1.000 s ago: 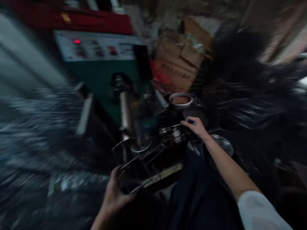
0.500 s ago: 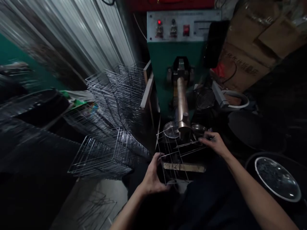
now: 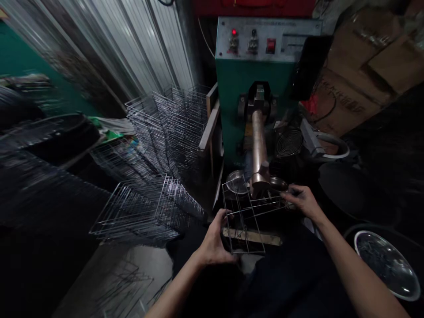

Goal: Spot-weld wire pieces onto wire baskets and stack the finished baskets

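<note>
Bare left hand (image 3: 213,245), right hand (image 3: 306,205) bare — dark-blue clothing (image 3: 298,269)

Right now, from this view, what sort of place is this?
Likely a small metal-wire workshop: a green box-shaped machine with a copper-coloured cylindrical arm, stacked silvery wire frames beside it, and a thin bent-wire frame held between the left hand and right hand.

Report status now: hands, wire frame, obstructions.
Left hand gripping wire frame. Right hand pinching its right end. Metal rod over far side; contact unclear.
</note>
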`<control>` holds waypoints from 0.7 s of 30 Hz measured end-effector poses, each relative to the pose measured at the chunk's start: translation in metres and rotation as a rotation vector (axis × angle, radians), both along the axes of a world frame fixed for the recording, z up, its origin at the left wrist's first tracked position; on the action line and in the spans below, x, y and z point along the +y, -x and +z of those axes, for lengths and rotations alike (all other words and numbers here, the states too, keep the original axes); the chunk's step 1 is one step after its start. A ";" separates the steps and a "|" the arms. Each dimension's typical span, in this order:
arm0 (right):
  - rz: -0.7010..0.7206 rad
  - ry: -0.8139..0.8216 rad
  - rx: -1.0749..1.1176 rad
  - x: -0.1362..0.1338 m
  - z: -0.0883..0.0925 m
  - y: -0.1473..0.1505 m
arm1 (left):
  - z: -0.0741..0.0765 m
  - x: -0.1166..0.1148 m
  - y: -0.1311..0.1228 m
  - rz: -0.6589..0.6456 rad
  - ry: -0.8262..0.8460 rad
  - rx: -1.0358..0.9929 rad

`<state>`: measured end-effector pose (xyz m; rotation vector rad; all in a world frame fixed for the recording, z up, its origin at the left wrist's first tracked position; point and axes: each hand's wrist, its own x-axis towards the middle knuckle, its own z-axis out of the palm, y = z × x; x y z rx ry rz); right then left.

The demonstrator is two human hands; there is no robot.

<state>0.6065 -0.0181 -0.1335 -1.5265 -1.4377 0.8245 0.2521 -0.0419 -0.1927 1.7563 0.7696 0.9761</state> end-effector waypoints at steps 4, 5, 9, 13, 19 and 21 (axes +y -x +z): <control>-0.004 0.014 0.012 -0.001 0.001 -0.001 | 0.010 0.003 -0.003 -0.021 -0.018 0.021; -0.001 0.017 0.009 -0.002 0.001 -0.002 | 0.013 0.004 -0.004 -0.027 -0.013 0.037; -0.001 0.025 0.014 -0.001 -0.002 -0.006 | 0.020 0.008 -0.007 -0.028 0.006 0.036; 0.001 0.026 0.034 0.001 -0.005 -0.008 | 0.018 0.010 -0.009 -0.012 0.030 0.046; 0.014 0.025 -0.003 0.003 -0.004 -0.009 | 0.014 0.011 -0.010 -0.011 0.045 0.032; 0.017 0.025 -0.008 0.003 -0.002 -0.009 | 0.012 0.012 -0.011 -0.014 0.034 0.012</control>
